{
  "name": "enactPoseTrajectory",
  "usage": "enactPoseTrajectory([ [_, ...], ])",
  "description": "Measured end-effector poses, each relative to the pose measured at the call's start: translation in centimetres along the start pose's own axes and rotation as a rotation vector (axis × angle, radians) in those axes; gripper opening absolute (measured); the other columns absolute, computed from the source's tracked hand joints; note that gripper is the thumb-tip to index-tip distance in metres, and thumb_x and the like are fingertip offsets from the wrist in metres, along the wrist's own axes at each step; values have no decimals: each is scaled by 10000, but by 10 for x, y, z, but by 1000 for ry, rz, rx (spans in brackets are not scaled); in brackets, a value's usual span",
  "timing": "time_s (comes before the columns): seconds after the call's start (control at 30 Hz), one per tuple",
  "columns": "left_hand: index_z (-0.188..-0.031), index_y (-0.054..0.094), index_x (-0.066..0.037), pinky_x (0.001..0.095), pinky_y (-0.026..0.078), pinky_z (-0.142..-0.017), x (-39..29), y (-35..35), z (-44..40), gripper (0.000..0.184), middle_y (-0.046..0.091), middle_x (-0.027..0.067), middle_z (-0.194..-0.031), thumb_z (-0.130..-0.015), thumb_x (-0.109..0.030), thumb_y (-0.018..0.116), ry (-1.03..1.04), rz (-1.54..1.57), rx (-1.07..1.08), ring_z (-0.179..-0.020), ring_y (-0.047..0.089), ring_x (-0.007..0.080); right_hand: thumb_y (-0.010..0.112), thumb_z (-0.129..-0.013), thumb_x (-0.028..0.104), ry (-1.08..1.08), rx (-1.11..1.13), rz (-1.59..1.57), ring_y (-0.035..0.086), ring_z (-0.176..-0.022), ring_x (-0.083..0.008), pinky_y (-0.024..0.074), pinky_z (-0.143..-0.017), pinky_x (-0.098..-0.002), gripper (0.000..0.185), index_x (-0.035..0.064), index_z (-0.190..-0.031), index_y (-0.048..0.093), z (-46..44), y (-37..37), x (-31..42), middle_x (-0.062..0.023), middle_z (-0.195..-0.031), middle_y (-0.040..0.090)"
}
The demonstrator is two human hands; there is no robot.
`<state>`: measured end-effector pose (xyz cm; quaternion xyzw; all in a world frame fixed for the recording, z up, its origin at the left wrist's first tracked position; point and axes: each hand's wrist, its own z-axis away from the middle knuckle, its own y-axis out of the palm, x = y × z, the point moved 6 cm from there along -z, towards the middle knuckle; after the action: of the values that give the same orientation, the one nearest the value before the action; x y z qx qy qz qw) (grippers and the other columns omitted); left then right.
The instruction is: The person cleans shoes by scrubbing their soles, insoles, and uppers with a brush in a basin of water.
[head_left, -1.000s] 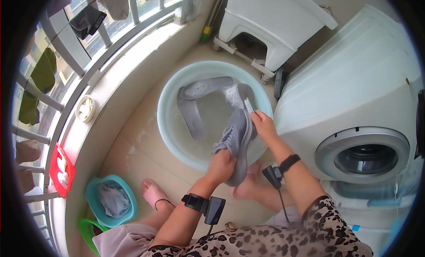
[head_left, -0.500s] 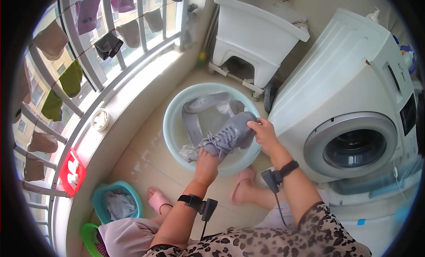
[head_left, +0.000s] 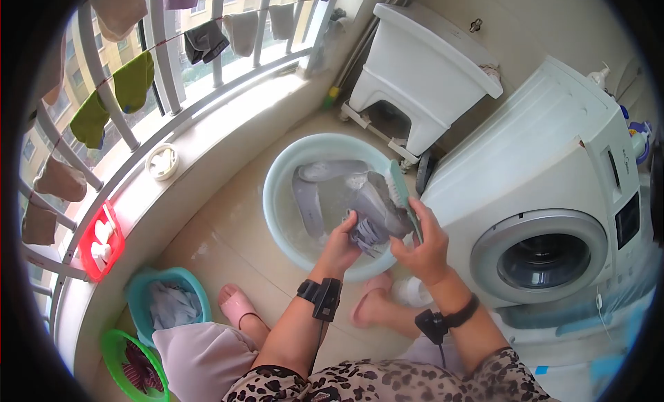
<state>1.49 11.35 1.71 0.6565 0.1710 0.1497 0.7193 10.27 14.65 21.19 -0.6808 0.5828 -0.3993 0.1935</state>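
My left hand [head_left: 339, 248] is closed on a wet grey lace-up shoe [head_left: 377, 212], which is tilted over the near right part of a light blue basin [head_left: 273, 225]. My right hand [head_left: 427, 248] grips a green brush [head_left: 397, 180], its pale bristles facing the shoe from the right. Cloudy water fills the basin. Two grey insoles [head_left: 308, 205] lie in it at the left and the back. Behind the held shoe, part of another grey shoe seems to show, but the two overlap and are hard to tell apart.
A white sink [head_left: 429, 70] stands behind the basin, and a washing machine [head_left: 512, 180] at the right. At the left are a teal tub [head_left: 137, 298] with cloth, a green basket [head_left: 111, 353], a red basket [head_left: 114, 253] on the ledge, and socks [head_left: 135, 80] hanging along the railing.
The held shoe has turned over and moved, with its laces now low and toward my left hand. The green brush, mostly hidden half a second ago, now shows upright in my right hand.
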Motion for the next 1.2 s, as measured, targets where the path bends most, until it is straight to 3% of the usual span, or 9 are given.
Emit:
enactPoseTrajectory([
  [0.17,-1199,515,23,451,392,-1012,0,6,-10,363,592,142,-1179,-940,-231,506,-22,-19,0,-1104,560,279,676,-654,77,11,-15,52,638,-953,-289,536,-786,-333,633,-41,-1240,468,7,-23,-8,-183,-1116,595],
  [0.3,-1144,541,38,478,380,-1020,-21,18,3,307,599,167,-1156,-917,-163,495,8,105,137,-1114,551,296,620,-776,82,416,-216,-289,562,-747,-103,478,-612,-215,549,-59,-1268,423,14,-28,-69,-104,-1062,591],
  [0.4,-1149,514,88,491,386,-1018,-26,7,3,324,577,201,-1171,-876,-78,461,33,196,123,-1110,548,331,596,-797,64,730,-223,-528,570,-777,-114,478,-617,-215,544,-61,-1288,398,31,-19,-103,-110,-1090,586],
  [0.43,-1159,503,99,491,391,-1015,-23,3,2,337,568,209,-1181,-872,-73,458,32,199,105,-1112,544,338,578,-812,54,771,-196,-528,575,-931,-159,487,-764,-256,544,-68,-1303,378,33,-16,-104,-133,-1149,560],
  [0.57,-1219,450,125,480,404,-1021,-7,-23,-3,380,516,238,-1244,-874,-33,423,33,182,77,-1156,513,349,578,-822,73,621,-161,-525,506,-1108,-198,392,-961,-303,543,-86,-1299,373,17,-9,-92,-175,-1226,509],
  [0.87,-1234,486,32,348,538,-879,-10,-14,0,341,574,151,-1200,-937,-134,513,-134,-8,19,-1052,601,247,607,-813,104,575,-2,-530,541,-1052,-184,420,-921,-297,528,-62,-1278,420,7,9,-111,-157,-1166,569],
  [1.03,-1181,514,18,301,533,-668,-27,-18,2,331,598,117,-1095,-924,-190,519,103,-299,-114,-822,624,212,620,-818,190,743,101,-546,565,-970,-177,443,-862,-292,497,-62,-1223,483,32,17,-137,-147,-1085,606],
  [1.13,-1186,505,32,307,541,-711,-17,-20,-8,329,594,128,-1119,-932,-176,497,-122,-40,112,-884,622,227,614,-831,227,814,243,-509,543,-902,-159,427,-805,-280,506,-53,-1234,490,38,15,-134,-125,-1035,613],
  [1.2,-1236,466,53,354,512,-851,-21,-25,-2,377,575,159,-1171,-946,-187,459,62,-143,-188,-1006,592,267,595,-850,240,827,349,-477,494,-794,-128,396,-701,-261,477,-29,-1234,507,35,7,-128,-89,-971,619],
])
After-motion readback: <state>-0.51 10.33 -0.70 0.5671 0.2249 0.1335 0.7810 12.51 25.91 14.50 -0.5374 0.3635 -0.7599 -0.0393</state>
